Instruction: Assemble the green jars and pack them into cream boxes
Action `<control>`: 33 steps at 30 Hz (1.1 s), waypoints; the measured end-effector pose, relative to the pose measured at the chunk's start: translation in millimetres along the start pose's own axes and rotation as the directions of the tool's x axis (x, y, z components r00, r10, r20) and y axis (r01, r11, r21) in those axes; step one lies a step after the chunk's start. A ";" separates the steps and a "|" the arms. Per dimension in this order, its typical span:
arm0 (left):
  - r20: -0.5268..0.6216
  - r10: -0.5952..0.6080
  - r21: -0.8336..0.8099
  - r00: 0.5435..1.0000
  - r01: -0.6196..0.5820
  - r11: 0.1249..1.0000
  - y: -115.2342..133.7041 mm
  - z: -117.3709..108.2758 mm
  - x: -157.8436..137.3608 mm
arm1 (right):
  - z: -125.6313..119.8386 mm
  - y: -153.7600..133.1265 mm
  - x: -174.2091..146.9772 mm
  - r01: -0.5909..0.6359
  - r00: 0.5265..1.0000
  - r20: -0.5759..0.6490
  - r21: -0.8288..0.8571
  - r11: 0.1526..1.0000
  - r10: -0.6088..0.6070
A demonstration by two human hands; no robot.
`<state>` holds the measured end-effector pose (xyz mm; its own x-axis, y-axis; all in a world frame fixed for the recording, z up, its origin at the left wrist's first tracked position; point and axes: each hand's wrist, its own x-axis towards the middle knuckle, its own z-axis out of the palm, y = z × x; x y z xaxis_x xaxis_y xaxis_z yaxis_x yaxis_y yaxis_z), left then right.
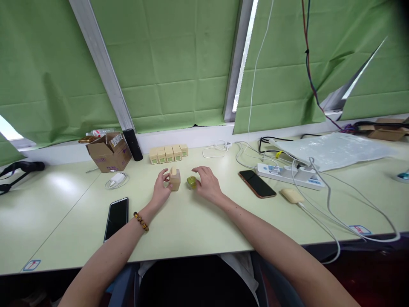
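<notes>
Between the thumb and fingers of my left hand [162,187] stands a small tan cardboard box [174,181], upright on the table, with its top flap raised. My left hand is closed on the box's left side. Just right of the box sits a small, shiny green object [191,182], too small to name for certain. My right hand [207,181] is beside it, fingers curved and apart around its far and right sides; the thumb seems to touch it. Farther back, several matching tan boxes [168,153] stand in a row.
At left are a cardboard carton [110,153], a black cylinder [133,145], a coiled white charger [117,180] and a phone [116,218]. At right lie another phone [257,184], a power strip [290,175], a cream-coloured case [292,196], loose cables and a plastic sheet [332,149].
</notes>
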<state>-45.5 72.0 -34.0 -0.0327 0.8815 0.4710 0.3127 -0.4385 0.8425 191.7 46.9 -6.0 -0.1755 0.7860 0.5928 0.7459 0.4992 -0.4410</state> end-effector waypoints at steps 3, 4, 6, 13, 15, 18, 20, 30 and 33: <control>0.032 -0.021 -0.028 0.999 0.021 0.999 -5.9 0.4 -1.5 | 2.4 6.3 1.7 -0.106 0.993 0.050 0.026 0.994 0.104; 0.021 -0.022 -0.019 1.000 0.022 1.000 -6.7 0.4 -2.4 | 2.8 8.1 2.2 -0.134 0.989 0.062 0.035 0.990 0.132; -0.014 -0.020 0.028 1.000 0.020 0.999 -5.7 0.3 -4.6 | 3.2 11.1 3.0 -0.179 0.981 0.081 0.058 0.982 0.174; -0.084 0.088 0.256 0.993 -0.063 0.964 21.9 5.5 -17.9 | 4.9 14.8 4.0 -0.241 0.963 0.163 0.156 0.958 0.216; -0.060 0.130 0.353 0.990 -0.101 0.930 29.8 7.2 -21.9 | 5.6 14.7 3.9 -0.236 0.960 0.193 0.174 0.956 0.202; 0.028 0.135 0.511 0.990 -0.131 0.850 35.3 7.3 -24.7 | 5.9 13.8 3.8 -0.233 0.952 0.243 0.176 0.956 0.187; 0.075 0.136 0.582 0.988 -0.154 0.799 34.9 6.3 -24.4 | 5.9 12.9 3.9 -0.239 0.942 0.279 0.164 0.957 0.187; 0.149 0.213 0.566 0.966 -0.260 0.782 40.1 1.4 -21.7 | 2.7 12.3 5.8 -0.267 0.919 0.334 0.134 0.954 0.210; 0.173 0.198 0.555 0.965 -0.262 0.789 43.7 0.1 -20.3 | -0.9 11.1 7.1 -0.266 0.917 0.338 0.122 0.956 0.212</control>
<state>-31.1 35.0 -6.7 0.1949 0.7936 0.5763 0.7826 -0.4800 0.3963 199.3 57.6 -6.0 -0.2201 0.9498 0.2223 0.6816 0.3128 -0.6615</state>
